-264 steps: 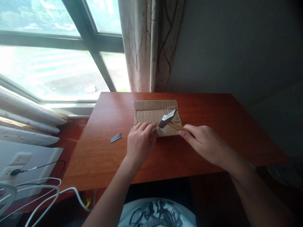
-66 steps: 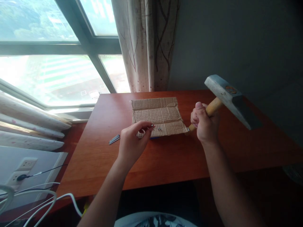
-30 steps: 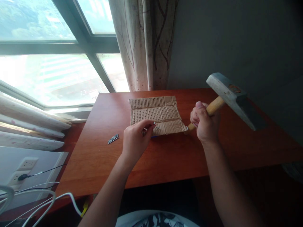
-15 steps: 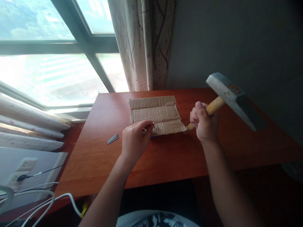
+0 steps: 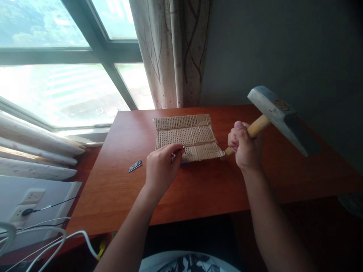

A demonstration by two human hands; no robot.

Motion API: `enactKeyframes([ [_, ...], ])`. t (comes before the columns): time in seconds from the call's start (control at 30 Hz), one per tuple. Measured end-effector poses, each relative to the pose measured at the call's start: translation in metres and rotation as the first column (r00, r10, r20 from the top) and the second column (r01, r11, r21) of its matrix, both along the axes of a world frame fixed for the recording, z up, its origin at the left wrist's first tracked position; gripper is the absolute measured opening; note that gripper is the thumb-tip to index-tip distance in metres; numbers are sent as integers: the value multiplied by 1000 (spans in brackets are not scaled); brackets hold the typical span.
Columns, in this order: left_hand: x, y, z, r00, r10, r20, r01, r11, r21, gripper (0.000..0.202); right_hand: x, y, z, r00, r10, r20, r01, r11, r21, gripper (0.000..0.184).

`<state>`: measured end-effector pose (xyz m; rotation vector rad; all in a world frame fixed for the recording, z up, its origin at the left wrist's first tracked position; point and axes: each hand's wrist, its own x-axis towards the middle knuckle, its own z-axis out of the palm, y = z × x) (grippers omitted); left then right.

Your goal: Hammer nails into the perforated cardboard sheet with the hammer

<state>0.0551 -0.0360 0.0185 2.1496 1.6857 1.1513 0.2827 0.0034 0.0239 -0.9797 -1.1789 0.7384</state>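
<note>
The right hand (image 5: 245, 146) has risen, thumb uppermost, clenching the hammer (image 5: 279, 116).

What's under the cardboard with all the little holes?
A thin blue edge peeks out beneath the near side of the perforated cardboard, above the wooden table. The cardboard covers the rest, so I can't tell what it is.
</note>
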Motion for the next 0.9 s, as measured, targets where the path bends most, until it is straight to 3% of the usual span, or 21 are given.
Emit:
enactKeyframes([
  [0.7,1,3,-5,999,-37,-3,37,999,-4,12,-2,-2,3,999,22,-29,-23,1000,-8,56],
  [0.9,1,3,-8,999,-42,-4,42,999,-23,12,4,-8,14,981,105,162,-74,979,-188,54],
])
